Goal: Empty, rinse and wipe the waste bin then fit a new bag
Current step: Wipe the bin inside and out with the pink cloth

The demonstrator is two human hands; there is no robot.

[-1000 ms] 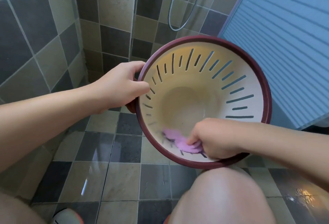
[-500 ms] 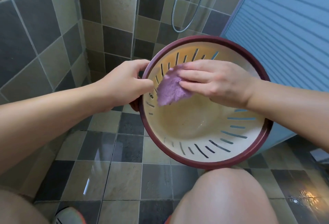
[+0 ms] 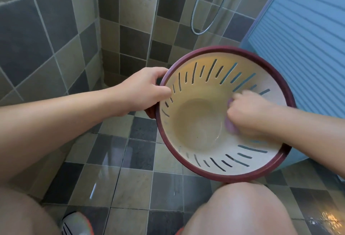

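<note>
Above the wet tiled floor [image 3: 119, 182], the left hand [image 3: 143, 89] grips the bin [image 3: 242, 177] by its rim, tilted toward the person. Inside, the right hand [image 3: 250, 115], blurred, clutches a cloth [image 3: 230, 122] against the wall. Wiping is underway; next comes fitting a bag.

Cream slotted bin [image 3: 197, 122] — maroon rim, purple cloth [image 3: 231, 122]

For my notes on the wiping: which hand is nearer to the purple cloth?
Right. The right hand holds the purple cloth against the slotted cream bin's inner wall; the left hand grips the opposite rim.
</note>
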